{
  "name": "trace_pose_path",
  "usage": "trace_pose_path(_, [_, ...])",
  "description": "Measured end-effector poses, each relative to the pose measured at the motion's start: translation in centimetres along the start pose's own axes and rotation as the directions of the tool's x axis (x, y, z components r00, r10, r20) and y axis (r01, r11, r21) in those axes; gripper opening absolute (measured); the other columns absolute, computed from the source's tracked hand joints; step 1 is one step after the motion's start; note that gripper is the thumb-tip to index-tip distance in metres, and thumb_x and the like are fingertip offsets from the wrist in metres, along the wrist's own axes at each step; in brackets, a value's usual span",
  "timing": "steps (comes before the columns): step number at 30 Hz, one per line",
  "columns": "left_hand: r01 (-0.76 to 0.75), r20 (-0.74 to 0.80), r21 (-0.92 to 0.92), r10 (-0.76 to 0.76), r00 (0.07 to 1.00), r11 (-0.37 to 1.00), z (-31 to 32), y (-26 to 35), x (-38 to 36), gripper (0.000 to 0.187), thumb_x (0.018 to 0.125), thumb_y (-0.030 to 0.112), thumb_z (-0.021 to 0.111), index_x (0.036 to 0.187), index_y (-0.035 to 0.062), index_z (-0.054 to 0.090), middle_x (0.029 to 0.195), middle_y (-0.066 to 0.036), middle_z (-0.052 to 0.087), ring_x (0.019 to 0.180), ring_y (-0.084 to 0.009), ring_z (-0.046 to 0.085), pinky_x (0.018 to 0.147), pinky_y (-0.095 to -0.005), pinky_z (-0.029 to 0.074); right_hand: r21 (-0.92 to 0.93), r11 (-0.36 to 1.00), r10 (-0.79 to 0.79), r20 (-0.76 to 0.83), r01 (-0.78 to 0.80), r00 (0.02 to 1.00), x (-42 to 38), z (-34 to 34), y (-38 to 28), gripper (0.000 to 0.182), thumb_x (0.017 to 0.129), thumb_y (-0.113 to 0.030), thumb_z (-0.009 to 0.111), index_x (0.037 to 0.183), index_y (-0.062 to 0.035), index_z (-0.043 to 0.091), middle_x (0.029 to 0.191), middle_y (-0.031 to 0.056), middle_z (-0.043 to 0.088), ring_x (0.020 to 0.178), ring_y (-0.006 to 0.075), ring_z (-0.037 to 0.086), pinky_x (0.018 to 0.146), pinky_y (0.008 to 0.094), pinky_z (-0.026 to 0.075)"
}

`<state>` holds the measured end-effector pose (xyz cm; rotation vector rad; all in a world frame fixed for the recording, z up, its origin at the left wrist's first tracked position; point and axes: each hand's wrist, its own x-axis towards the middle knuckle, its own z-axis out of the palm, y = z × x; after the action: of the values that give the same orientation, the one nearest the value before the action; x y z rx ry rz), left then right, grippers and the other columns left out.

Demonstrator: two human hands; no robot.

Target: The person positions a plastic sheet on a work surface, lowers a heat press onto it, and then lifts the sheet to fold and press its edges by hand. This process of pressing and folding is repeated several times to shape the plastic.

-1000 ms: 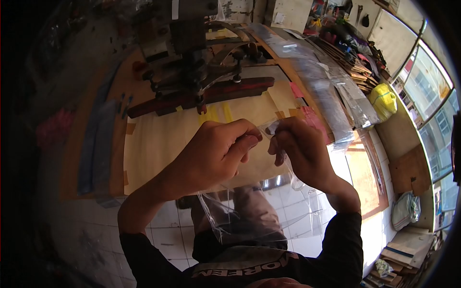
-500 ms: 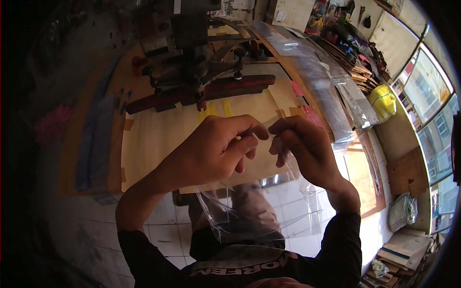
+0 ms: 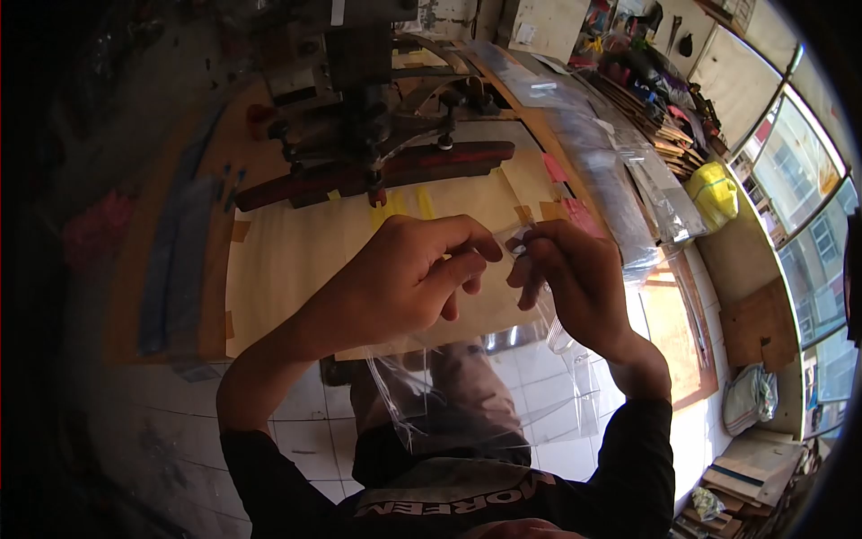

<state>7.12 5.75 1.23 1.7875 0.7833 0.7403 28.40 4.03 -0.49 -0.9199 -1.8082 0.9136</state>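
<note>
I hold a clear plastic bag (image 3: 485, 395) in front of my chest, above the near edge of the work table. My left hand (image 3: 404, 278) pinches the bag's top edge between thumb and forefinger. My right hand (image 3: 570, 274) pinches the same top edge a little to the right, fingertips nearly touching the left hand's. The bag hangs down from both hands, and my trousers and the tiled floor show through it.
A pale printing board (image 3: 296, 251) covers the table ahead, with a dark red squeegee arm and metal press (image 3: 377, 162) over it. Stacks of clear bags (image 3: 620, 180) lie along the right side. A yellow bag (image 3: 714, 189) and cluttered shelves stand further right.
Both hands have shifted slightly up and closer together at the bag's top edge. The bag still hangs between them.
</note>
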Motion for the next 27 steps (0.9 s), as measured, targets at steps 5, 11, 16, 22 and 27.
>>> trace_pose_path(5, [-0.032,0.007,0.053,0.032,0.999,0.998,-0.1,0.1,-0.3,0.018,0.092,0.004,0.054,0.107,-0.0049,0.058,0.077,-0.007,0.061,0.058,-0.0082,0.059,0.054,-0.0207,0.047,0.016,0.999,0.027,-0.008,-0.027,1.000,-0.1,0.1,-0.3,0.018,0.098,-0.008,0.044,0.102,0.0050,0.056,0.070,0.0071,0.062,0.057,0.0100,0.060,0.052,0.0232,0.048])
trace_pose_path(11, [-0.181,-0.047,0.156,0.191,0.981,0.971,-2.7,-1.9,-1.3,0.037,0.085,0.007,0.066,0.119,-0.0026,0.053,0.089,-0.008,0.064,0.082,-0.0146,0.065,0.076,-0.0269,0.052,0.019,0.999,-0.023,-0.228,0.028,0.973,-0.7,-4.6,-1.0,0.023,0.099,-0.017,0.044,0.099,0.0026,0.056,0.067,0.0088,0.059,0.055,0.0124,0.059,0.049,0.0227,0.046])
trace_pose_path(16, [-0.475,-0.093,0.128,0.487,0.868,0.871,-2.6,-4.5,-0.8,0.038,0.080,0.014,0.072,0.113,0.0030,0.057,0.114,-0.013,0.060,0.103,-0.0232,0.060,0.098,-0.0372,0.042,0.018,0.996,-0.066,-0.440,0.082,0.896,-2.6,-9.3,-2.7,0.024,0.099,-0.022,0.044,0.100,-0.0008,0.055,0.066,0.0038,0.054,0.054,0.0094,0.055,0.045,0.0221,0.044])
trace_pose_path(22, [-0.588,-0.040,0.326,0.632,0.774,0.740,-1.4,-5.2,2.3,0.028,0.080,0.023,0.072,0.101,0.0074,0.063,0.122,-0.012,0.056,0.118,-0.0264,0.050,0.101,-0.0387,0.037,-0.106,0.982,-0.190,-0.471,0.159,0.862,-5.3,-14.2,-6.3,0.021,0.096,-0.019,0.048,0.104,-0.0007,0.053,0.069,0.0022,0.051,0.049,0.0064,0.046,0.043,0.0207,0.038])
trace_pose_path(27, [-0.700,0.009,0.209,0.714,0.700,0.683,1.4,-4.1,4.7,0.031,0.080,0.027,0.072,0.103,0.0088,0.064,0.125,-0.013,0.054,0.121,-0.0281,0.048,0.103,-0.0408,0.036,-0.390,0.897,-0.363,-0.388,0.207,0.847,-7.8,-17.0,-9.7,0.024,0.097,-0.020,0.047,0.104,0.0019,0.052,0.069,0.0020,0.051,0.050,0.0070,0.045,0.044,0.0206,0.036])
